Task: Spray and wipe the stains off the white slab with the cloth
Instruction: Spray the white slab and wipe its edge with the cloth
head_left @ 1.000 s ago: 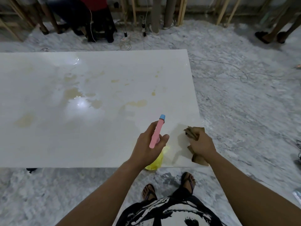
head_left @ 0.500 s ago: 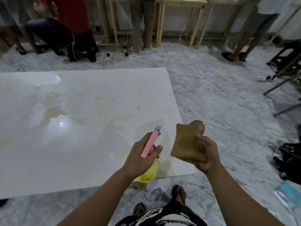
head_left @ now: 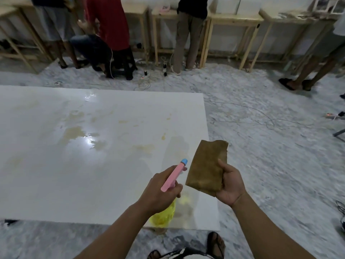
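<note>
The white slab [head_left: 56, 174] lies low over the floor, glossy and wet, with yellowish-brown stains [head_left: 74, 132] across its middle and far side. My left hand [head_left: 160, 191] grips a spray bottle [head_left: 173, 175] with a pink head, blue nozzle tip and yellow body, held above the slab's near right corner, nozzle pointing away from me. My right hand [head_left: 230, 186] holds a folded brown cloth [head_left: 205, 165] up in the air, just right of the bottle and over the slab's right edge.
Marbled grey floor [head_left: 270, 165] surrounds the slab, with cables [head_left: 252, 111] and a power strip [head_left: 334, 115] to the right. Several people stand at wooden benches [head_left: 233, 21] along the far wall. My sandalled feet [head_left: 215, 243] are at the near edge.
My right hand lifted the cloth off the slab's near right corner and now holds it unfolded flatter in the air. The view tilted up, showing more of the room.
</note>
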